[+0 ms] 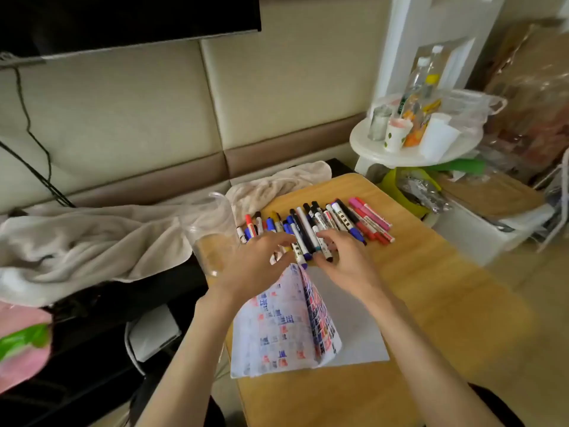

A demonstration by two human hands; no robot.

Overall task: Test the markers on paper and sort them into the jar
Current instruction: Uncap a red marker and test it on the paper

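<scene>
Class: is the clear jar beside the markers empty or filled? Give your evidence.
Empty: no markers show through the clear jar; they lie in a row on the table.

A lived-in home room is shown: a padded cream wall [123, 103] is seen at the far side, a dark screen [123, 16] is mounted far left, a rumpled blanket [77, 241] is draped at left, and bottles [421, 97] and paper cups [397, 134] are crowded on a white round stand [385, 158] far right.

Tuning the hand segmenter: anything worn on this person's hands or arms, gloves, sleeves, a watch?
Nothing visible. Left hand and right hand are ungloved; both forearms are uncovered to the frame edge, no cuffs, no watch or bracelet. Rings: too blurred to tell.
</scene>
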